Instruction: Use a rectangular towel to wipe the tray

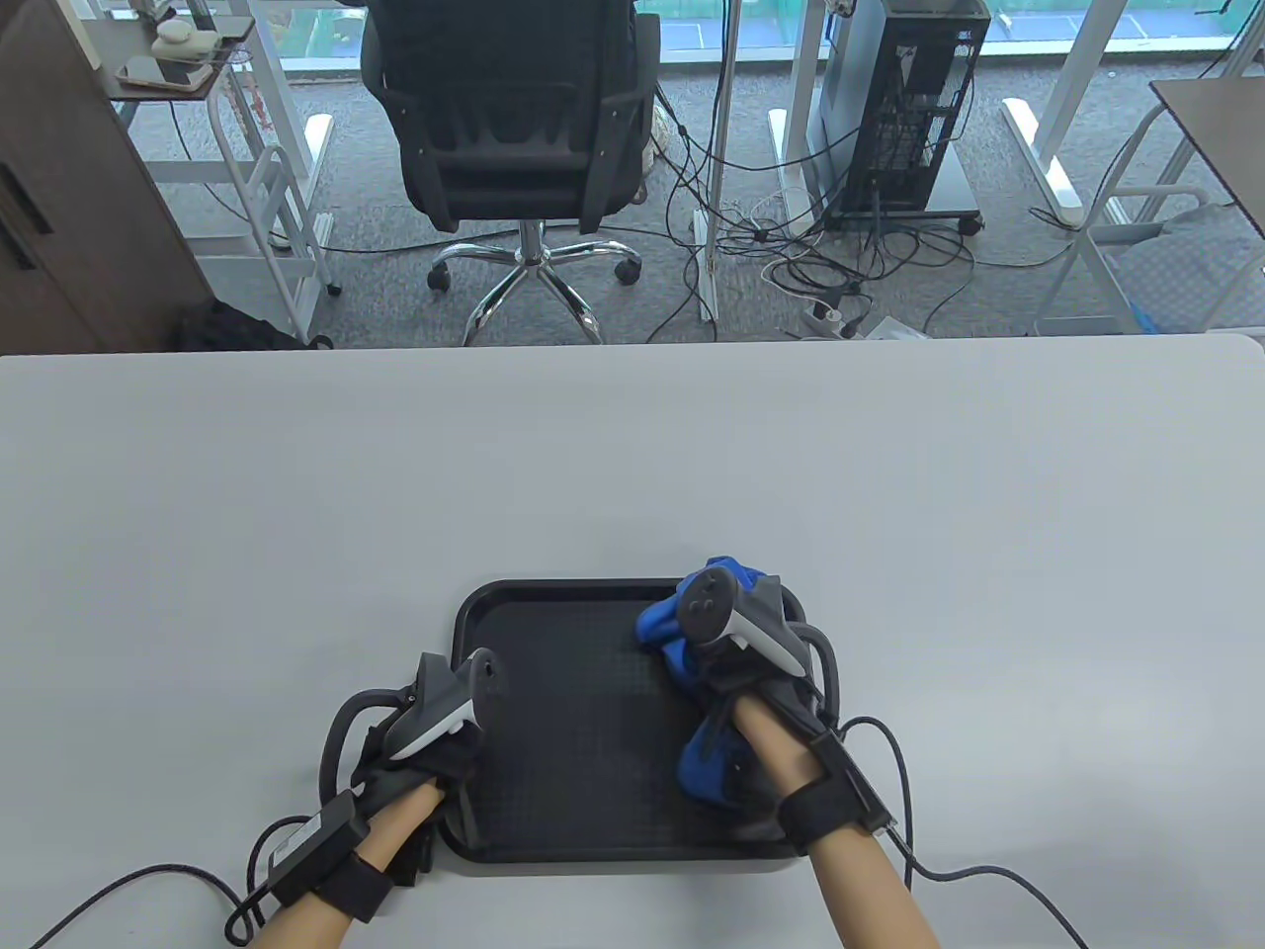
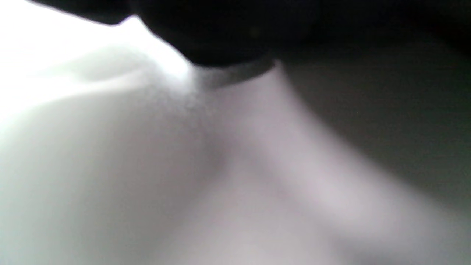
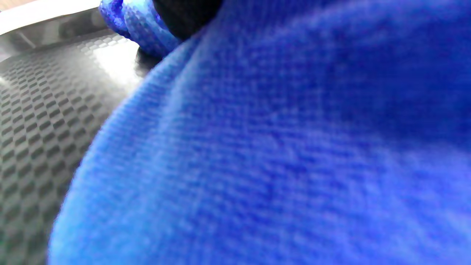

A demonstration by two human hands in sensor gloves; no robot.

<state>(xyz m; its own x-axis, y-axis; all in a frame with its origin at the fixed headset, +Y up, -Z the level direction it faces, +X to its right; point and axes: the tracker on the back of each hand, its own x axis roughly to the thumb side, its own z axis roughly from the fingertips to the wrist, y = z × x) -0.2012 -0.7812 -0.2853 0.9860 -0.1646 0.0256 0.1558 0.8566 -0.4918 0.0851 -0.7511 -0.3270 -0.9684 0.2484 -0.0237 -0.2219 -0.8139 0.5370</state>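
grey table [image 1: 296, 474] carrying a black textured tray [image 1: 573, 732] near its front edge. blue towel [image 1: 660, 625], bunched, lies on the tray's right half, reaching its far right corner. right hand [image 1: 736, 652] presses on the towel, grip holding the cloth. left hand [image 1: 435, 732] rests on the tray's left rim; its grip cannot be told.

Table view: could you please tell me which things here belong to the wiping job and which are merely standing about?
In the job:
black tray
blue towel
right hand
left hand

Standing about:
office chair
computer tower
white table
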